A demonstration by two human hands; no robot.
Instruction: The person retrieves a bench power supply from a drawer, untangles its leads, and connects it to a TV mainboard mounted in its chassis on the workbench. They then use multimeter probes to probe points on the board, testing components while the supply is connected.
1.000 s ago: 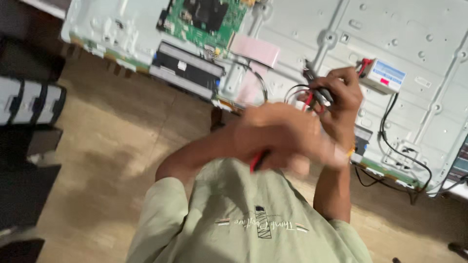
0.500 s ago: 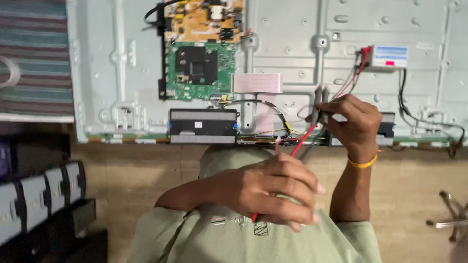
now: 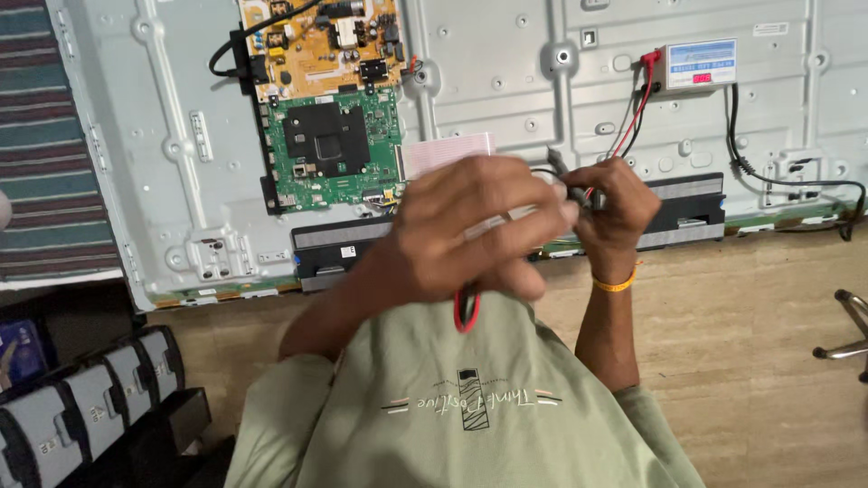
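My left hand [image 3: 470, 235] is blurred and closed around red and black test leads [image 3: 466, 312], which loop out below the fist over my green shirt. My right hand [image 3: 619, 208], with a yellow band on the wrist, grips the probe ends [image 3: 565, 176] of the leads; one grey tip sticks up from the fingers. The two hands nearly touch. The leads run up to a small white tester box [image 3: 701, 65] with a red display. The box sits on the grey metal back of an opened television panel [image 3: 506, 81].
The panel carries a green main board [image 3: 330, 149], a yellow power board [image 3: 321, 41], a white ribbon cable [image 3: 448, 149] and black speaker bars [image 3: 692, 203]. A striped rug [image 3: 45, 136] lies left, grey-black units [image 3: 90, 398] bottom left, a chair leg [image 3: 845, 325] right.
My view has steadied and moved closer to the panel. My left hand has risen from chest height up against my right hand, drawing the red and black leads with it.
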